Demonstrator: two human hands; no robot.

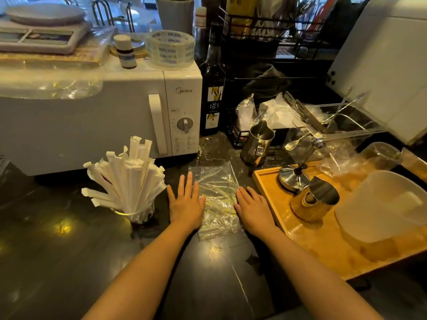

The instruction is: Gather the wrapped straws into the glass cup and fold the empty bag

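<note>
Two flat, open hands press the clear empty bag (216, 199) on the dark surface (57, 262): left hand (186, 204) on its left edge, right hand (253, 207) on its right. Wrapped straws (127, 179) fill the glass cup (136, 215) just left of them.

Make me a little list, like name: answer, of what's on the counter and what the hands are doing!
straws: white wrapped straws standing in the glass cup
bag: clear empty bag lying flat on the dark counter
left hand: left hand flat, palm down on the bag's left edge
right hand: right hand flat on its right edge
right side: wooden tray with metal pitchers
behind: white microwave
</note>
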